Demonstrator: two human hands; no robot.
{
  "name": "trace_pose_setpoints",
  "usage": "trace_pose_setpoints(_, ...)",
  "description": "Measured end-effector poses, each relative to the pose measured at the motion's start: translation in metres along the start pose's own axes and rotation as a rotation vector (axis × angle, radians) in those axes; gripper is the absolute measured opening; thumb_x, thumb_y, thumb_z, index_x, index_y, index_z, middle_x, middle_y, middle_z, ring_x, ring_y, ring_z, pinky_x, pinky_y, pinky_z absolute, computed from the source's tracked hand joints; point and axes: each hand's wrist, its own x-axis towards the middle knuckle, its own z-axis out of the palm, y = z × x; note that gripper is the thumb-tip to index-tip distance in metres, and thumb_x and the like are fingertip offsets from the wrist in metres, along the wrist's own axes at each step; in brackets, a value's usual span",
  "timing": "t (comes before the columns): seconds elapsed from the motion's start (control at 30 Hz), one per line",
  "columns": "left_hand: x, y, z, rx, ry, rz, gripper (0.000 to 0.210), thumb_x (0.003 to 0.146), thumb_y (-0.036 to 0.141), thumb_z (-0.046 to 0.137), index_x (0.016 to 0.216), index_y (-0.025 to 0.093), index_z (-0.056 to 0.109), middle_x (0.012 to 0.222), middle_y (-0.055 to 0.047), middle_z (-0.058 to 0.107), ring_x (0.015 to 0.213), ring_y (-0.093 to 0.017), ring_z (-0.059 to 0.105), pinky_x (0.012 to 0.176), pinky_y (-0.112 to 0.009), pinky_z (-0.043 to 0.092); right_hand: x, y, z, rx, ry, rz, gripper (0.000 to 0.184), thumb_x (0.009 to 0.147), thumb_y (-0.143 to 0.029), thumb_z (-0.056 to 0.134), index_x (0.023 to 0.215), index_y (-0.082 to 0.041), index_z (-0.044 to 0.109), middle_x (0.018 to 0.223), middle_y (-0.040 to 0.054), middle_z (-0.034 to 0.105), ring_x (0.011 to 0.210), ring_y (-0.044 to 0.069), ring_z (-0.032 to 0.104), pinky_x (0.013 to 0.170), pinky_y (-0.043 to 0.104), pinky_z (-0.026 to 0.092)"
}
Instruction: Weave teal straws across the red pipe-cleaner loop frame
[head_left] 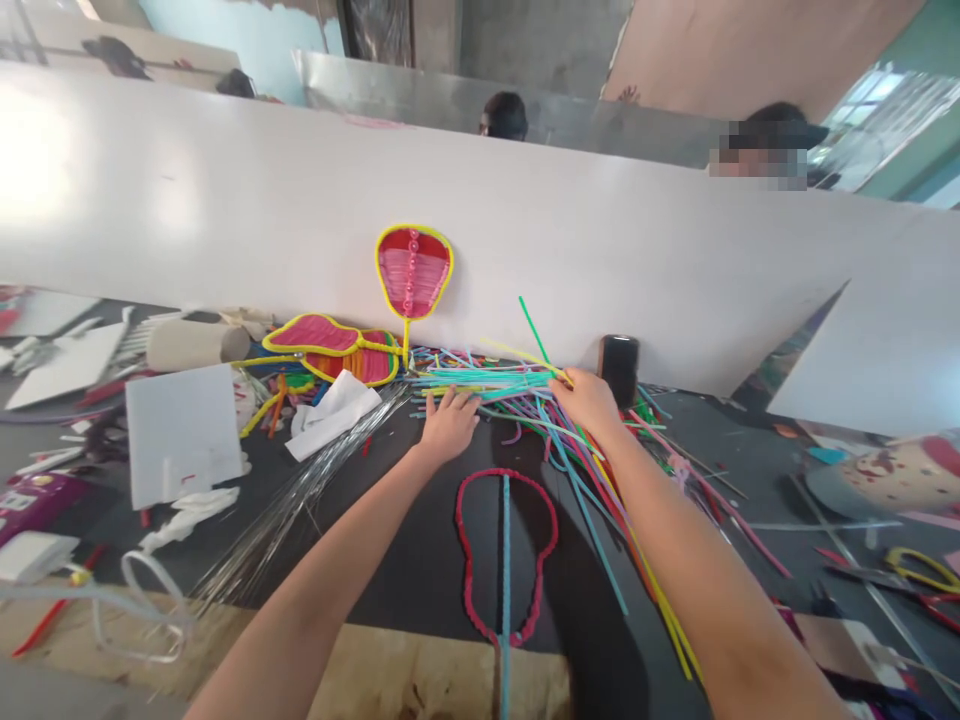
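Observation:
A bundle of turquoise pipe cleaners (491,379) lies across the back of the dark table, among loose ones of other colours. My left hand (448,425) rests with its fingers apart on the near edge of the bundle. At the bundle's right end, my right hand (589,400) has its thumb and fingers closed on pipe cleaners; how many it grips is hidden. Below the hands lies a red twisted pipe-cleaner outline (459,530) with a light blue stem (506,560) down its middle. A yellow-edged pink and red leaf shape (414,275) stands against the white panel.
The white panel (570,230) rises behind the table, with people beyond it. A phone (619,370) leans there. Thin metal wires (315,480), papers (184,435) and finished shapes (315,335) lie left. Scissors (892,578) and a spotted cup (885,480) are at right.

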Motion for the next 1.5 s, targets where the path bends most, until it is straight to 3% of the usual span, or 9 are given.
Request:
trace_pose_setpoints(0.07, -0.005, 0.001, 0.004, 0.013, -0.010, 0.015, 0.033, 0.088, 0.024, 0.044, 0.118, 0.032, 0.057, 0.126, -0.005, 0.056, 0.131, -0.029, 0.035, 0.105, -0.064, 0.017, 0.021, -0.004, 0.007, -0.008, -0.010, -0.007, 0.024, 0.085, -0.036, 0.049, 0.087, -0.019, 0.065, 0.081, 0.0072, 0.069, 0.074, 0.022, 0.062, 0.058, 0.026, 0.036)
trace_pose_setpoints(0.23, -0.013, 0.003, 0.003, 0.068, 0.011, 0.026, 0.031, 0.088, 0.023, 0.046, 0.114, 0.032, 0.060, 0.116, -0.008, 0.059, 0.130, -0.030, 0.036, 0.107, -0.066, 0.010, 0.053, -0.023, 0.028, 0.003, -0.021, -0.105, 0.038, 0.088, -0.033, 0.046, 0.122, -0.017, 0.051, 0.096, 0.0089, 0.069, 0.083, 0.023, 0.063, 0.064, 0.027, 0.040)
trace_pose_setpoints(0.43, -0.013, 0.004, 0.002, 0.056, 0.039, 0.013, 0.029, 0.088, 0.022, 0.045, 0.111, 0.031, 0.060, 0.112, -0.008, 0.059, 0.128, -0.030, 0.037, 0.107, -0.065, 0.010, 0.062, -0.055, 0.064, 0.030, -0.126, -0.377, 0.021, 0.086, -0.024, 0.050, 0.100, -0.022, 0.066, 0.101, 0.0041, 0.068, 0.096, 0.018, 0.057, 0.083, 0.027, 0.039)
trace_pose_setpoints(0.57, -0.012, 0.003, 0.003, 0.042, 0.026, 0.004, 0.028, 0.087, 0.023, 0.046, 0.111, 0.032, 0.060, 0.114, -0.007, 0.059, 0.128, -0.029, 0.037, 0.107, -0.066, 0.008, 0.060, -0.061, 0.080, 0.038, -0.157, -0.418, 0.015, 0.082, -0.023, 0.055, 0.088, -0.021, 0.069, 0.099, 0.0057, 0.067, 0.097, 0.020, 0.054, 0.090, 0.031, 0.036)
trace_pose_setpoints(0.83, -0.012, 0.006, 0.002, 0.019, 0.037, -0.019, 0.028, 0.088, 0.023, 0.046, 0.110, 0.031, 0.060, 0.115, -0.007, 0.058, 0.128, -0.028, 0.036, 0.107, -0.062, 0.007, 0.066, -0.060, 0.056, 0.213, -0.168, -0.372, 0.025, 0.087, -0.030, 0.042, 0.090, -0.021, 0.066, 0.076, 0.0029, 0.066, 0.071, 0.017, 0.056, 0.069, 0.026, 0.039)
trace_pose_setpoints(1.1, -0.005, -0.009, -0.011, 0.011, 0.452, -0.222, 0.028, 0.091, 0.031, 0.044, 0.110, 0.026, 0.063, 0.106, -0.009, 0.059, 0.104, -0.025, 0.047, 0.097, -0.043, 0.026, 0.059, -0.064, 0.046, 0.457, -0.448, -0.506, 0.033, 0.081, -0.043, 0.045, 0.076, -0.016, 0.062, 0.064, -0.0014, 0.060, 0.059, 0.012, 0.051, 0.058, 0.022, 0.039)
trace_pose_setpoints(1.27, -0.005, -0.013, -0.012, 0.041, 0.470, -0.174, 0.028, 0.088, 0.036, 0.049, 0.111, 0.028, 0.064, 0.102, -0.009, 0.060, 0.096, -0.025, 0.047, 0.089, -0.041, 0.028, 0.047, -0.063, 0.059, 0.471, -0.516, -0.543, 0.030, 0.080, -0.040, 0.049, 0.071, -0.016, 0.063, 0.060, -0.0027, 0.057, 0.056, 0.011, 0.049, 0.056, 0.022, 0.039)
trace_pose_setpoints(1.4, -0.004, -0.012, -0.010, 0.057, 0.434, -0.182, 0.020, 0.087, 0.036, 0.051, 0.085, 0.031, 0.070, 0.095, -0.006, 0.062, 0.096, -0.026, 0.045, 0.087, -0.044, 0.024, 0.046, -0.061, 0.062, 0.443, -0.443, -0.540, 0.024, 0.079, -0.036, 0.053, 0.072, -0.018, 0.066, 0.062, -0.0025, 0.061, 0.057, 0.012, 0.052, 0.058, 0.023, 0.040)
trace_pose_setpoints(1.5, -0.003, -0.013, -0.010, 0.036, 0.423, -0.199, 0.022, 0.089, 0.028, 0.047, 0.079, 0.027, 0.066, 0.091, -0.004, 0.064, 0.098, -0.026, 0.045, 0.088, -0.044, 0.022, 0.055, -0.053, 0.056, 0.417, -0.230, -0.450, 0.026, 0.083, -0.034, 0.048, 0.086, -0.018, 0.068, 0.073, 0.0026, 0.065, 0.068, 0.017, 0.056, 0.068, 0.029, 0.043)
